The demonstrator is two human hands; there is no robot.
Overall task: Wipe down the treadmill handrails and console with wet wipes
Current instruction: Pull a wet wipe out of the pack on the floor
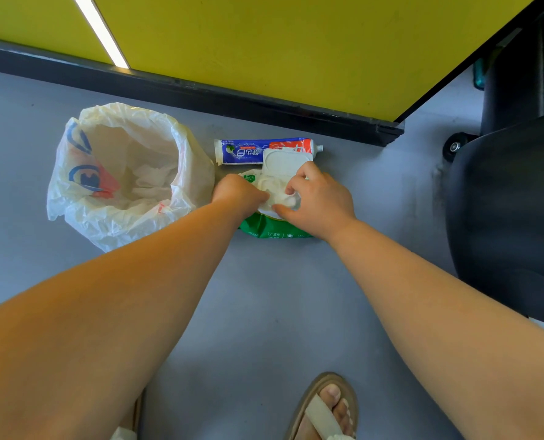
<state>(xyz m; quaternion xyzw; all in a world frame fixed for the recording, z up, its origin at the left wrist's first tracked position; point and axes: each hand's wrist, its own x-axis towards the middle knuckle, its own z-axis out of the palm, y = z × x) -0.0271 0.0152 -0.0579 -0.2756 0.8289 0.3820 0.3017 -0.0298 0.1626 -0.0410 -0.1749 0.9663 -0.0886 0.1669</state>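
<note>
Pack [273, 228]: lid [285, 161] up, right under both hands.
Left hand [237, 193]: curled, gripping pack's left edge.
Right hand [321, 198]: thumb and fingers pinching wipe [280, 195] at opening.

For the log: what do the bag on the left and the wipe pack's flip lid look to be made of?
The bag looks like thin translucent plastic film: crinkled, slumped, print showing through. The flip lid looks like rigid white moulded plastic, matte, with a raised rim. The wipe pack seems soft printed film, mostly covered.
</note>
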